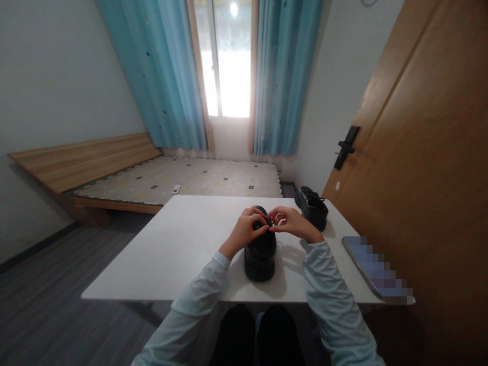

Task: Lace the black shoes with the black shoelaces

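A black shoe (260,259) stands upright on the white table (171,254), near its front edge, heel toward me. Over its lace area, my left hand (249,227) has thumb and fingers pinched together at the shoelace. Close beside it, my right hand (285,222) pinches at the same black shoelace (270,221) from the right. Both hands touch or nearly touch each other above the shoe, and they cover much of its upper part. The exact course of the lace between the fingers is too small to make out.
A second black laced shoe (312,206) stands at the table's back right. A flat, blurred-out device (371,269) lies along the right edge. Behind the table is a bed (206,175) with a small white object (176,189) on it. A wooden door (423,152) stands at right.
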{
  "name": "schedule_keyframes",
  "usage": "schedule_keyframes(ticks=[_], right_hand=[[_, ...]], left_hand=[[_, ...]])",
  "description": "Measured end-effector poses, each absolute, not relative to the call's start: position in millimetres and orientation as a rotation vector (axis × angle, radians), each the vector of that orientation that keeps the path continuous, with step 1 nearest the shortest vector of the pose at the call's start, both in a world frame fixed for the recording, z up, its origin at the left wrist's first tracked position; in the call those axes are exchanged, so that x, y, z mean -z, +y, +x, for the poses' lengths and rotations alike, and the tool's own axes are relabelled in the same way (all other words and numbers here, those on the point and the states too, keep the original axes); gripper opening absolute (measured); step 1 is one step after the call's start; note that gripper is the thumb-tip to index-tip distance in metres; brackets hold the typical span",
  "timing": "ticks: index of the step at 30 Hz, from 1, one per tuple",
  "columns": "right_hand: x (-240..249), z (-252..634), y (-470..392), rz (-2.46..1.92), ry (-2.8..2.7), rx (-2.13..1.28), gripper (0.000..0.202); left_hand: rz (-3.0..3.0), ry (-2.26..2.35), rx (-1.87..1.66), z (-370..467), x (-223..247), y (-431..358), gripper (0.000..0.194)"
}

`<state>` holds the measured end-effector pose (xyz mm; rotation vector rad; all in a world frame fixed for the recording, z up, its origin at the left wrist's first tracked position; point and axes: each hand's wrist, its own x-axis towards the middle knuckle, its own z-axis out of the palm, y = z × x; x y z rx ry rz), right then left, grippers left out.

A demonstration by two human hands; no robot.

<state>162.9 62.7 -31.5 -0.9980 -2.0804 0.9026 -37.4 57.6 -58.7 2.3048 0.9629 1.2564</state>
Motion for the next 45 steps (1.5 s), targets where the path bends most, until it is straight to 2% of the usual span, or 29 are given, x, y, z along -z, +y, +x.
schedule_keyframes(ticks=[3, 7, 8, 13, 20, 27, 33, 40, 45], right_hand=[[33, 165, 63, -1.003, -2.139, -0.818, 0.036], [39, 171, 65, -1.053, -2.079, -0.819, 0.065], [40, 172, 66, -1.064, -2.077, -0.825, 0.067], [46, 175, 70, -1.067, -2.177, -0.845, 0.047], [46, 173, 70, -0.98, -2.181, -1.037, 0.043], [42, 173, 66, -0.995, -2.185, -0.994, 0.036], [41, 174, 65, -0.977, -2.223, -0.976, 0.034], [47, 177, 71, -0.953, -2.175, -0.958, 0.038], [47, 174, 78, -1.017, -1.909, -0.962, 0.037]], left_hand=[[2.242, 0.898, -1.311, -43, 55, 57, 0.004], [2.121, 0.708, -1.235, -57, 45, 58, 0.007], [2.089, 0.67, -1.186, -60, 43, 58, 0.009], [1.854, 0.56, -0.997, -66, 42, 57, 0.023], [1.932, 0.502, -0.874, -72, 42, 58, 0.03], [1.99, 0.507, -0.729, -80, 39, 58, 0.038], [1.96, 0.536, -0.566, -84, 38, 57, 0.034], [1.895, 0.609, -0.689, -81, 41, 63, 0.033], [1.883, 0.774, -0.956, -76, 41, 70, 0.035]])
